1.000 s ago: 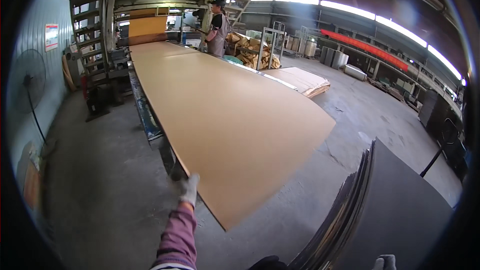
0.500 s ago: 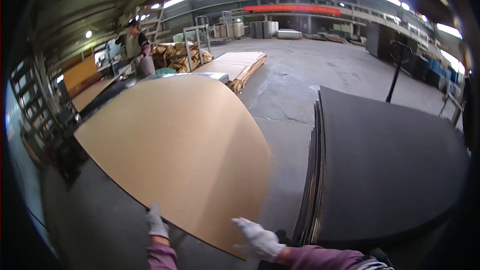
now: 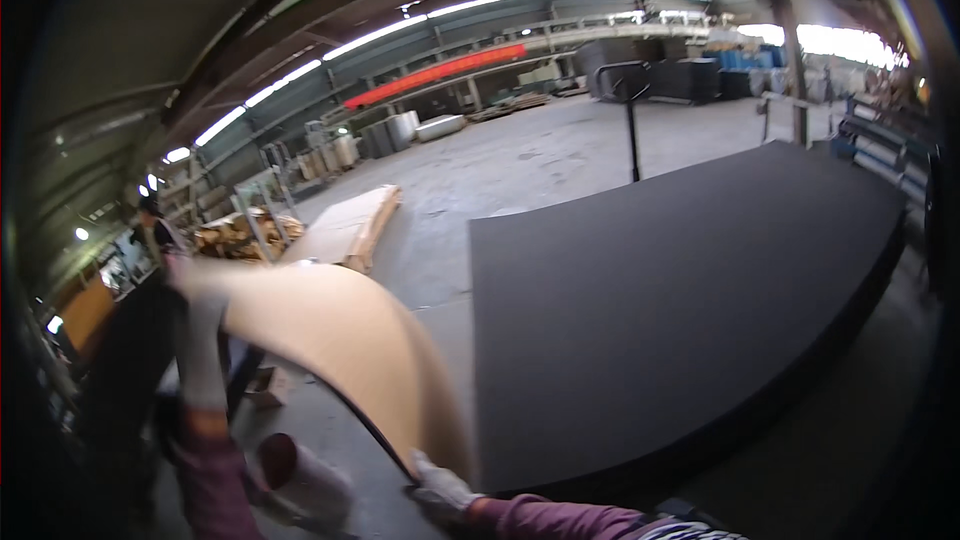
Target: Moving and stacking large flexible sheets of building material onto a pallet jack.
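A large thin sheet point(image 3: 340, 320), tan on its upper face with a dark edge, is bowed in the air in front of me. My right hand point(image 3: 440, 488), in a pale work glove, grips its near corner. My left hand point(image 3: 204, 345), also gloved, is raised at the sheet's far-left edge; motion smears its fingers, so its hold cannot be made out. To the right of the sheet lies a stack of large black sheets point(image 3: 670, 310), its left edge close to the tan sheet.
Beyond the black stack stands an upright dark handle point(image 3: 632, 125). A low stack of tan sheets point(image 3: 345, 220) lies on the floor further off. Another person point(image 3: 160, 230) stands at the far left. A post point(image 3: 793, 70) rises at the back right.
My view has swung right. My left hand has risen with the left side of the tan sheet, which was nearly flat and is now bowed. My right hand has closed on the near corner.
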{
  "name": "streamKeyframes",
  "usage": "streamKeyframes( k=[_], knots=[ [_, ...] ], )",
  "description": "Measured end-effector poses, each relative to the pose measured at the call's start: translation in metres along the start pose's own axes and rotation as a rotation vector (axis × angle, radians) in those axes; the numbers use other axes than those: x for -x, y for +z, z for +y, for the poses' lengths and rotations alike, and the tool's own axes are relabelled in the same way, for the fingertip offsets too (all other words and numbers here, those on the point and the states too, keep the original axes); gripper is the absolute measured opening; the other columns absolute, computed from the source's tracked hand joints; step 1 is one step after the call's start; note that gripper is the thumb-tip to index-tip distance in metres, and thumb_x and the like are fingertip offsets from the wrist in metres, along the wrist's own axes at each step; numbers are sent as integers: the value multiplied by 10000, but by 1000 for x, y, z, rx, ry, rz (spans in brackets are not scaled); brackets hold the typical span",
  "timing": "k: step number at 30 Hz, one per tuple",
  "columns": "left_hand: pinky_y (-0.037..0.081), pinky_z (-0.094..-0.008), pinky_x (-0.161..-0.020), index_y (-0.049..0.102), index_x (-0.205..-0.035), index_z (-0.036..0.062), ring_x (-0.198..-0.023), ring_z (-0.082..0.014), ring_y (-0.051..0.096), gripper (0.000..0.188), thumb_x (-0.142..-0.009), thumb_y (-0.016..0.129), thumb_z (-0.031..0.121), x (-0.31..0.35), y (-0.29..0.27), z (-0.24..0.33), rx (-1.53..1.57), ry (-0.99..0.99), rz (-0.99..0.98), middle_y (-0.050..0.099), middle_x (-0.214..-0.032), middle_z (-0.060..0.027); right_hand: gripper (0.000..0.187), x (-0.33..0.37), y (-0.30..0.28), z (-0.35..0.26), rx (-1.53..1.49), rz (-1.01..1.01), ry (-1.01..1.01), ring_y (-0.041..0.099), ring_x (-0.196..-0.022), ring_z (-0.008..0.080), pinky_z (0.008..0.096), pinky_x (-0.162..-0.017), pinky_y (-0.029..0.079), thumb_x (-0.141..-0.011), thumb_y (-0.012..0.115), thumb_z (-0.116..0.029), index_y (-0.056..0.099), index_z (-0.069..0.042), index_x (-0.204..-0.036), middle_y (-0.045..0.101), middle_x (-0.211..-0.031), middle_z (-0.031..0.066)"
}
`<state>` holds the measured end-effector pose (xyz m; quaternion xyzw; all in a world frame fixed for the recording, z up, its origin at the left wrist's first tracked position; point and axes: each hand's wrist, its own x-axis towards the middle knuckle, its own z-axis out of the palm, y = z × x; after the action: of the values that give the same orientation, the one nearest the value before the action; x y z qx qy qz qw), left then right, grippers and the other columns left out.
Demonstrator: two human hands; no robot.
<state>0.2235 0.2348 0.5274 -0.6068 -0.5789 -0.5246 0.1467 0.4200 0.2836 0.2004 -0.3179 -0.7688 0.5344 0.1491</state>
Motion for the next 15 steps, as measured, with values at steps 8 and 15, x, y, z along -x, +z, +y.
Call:
streamKeyframes(
  k=[8,15],
  knots=[
    [528,-300,-855,401,-1382,65,-927,-174,628,487,-938,591,124,-16,195,267,560,63,-1237,635,-988,-97,237,60,-67,-58,-133,741,-618,660,-836,213,344,-754,530,-956,569,-172,659,-4,-1096,681,-961,122],
    [445,-394,-933,468,-1358,-5,-1131,-273,570,834,-796,599,596,-54,14,12,-546,-215,-753,591,-1257,-165,81,216,-244,-53,-1449,273,-773,690,-833,242,341,-759,550,-899,581,13,635,43,-950,680,-907,169]
  ],
)
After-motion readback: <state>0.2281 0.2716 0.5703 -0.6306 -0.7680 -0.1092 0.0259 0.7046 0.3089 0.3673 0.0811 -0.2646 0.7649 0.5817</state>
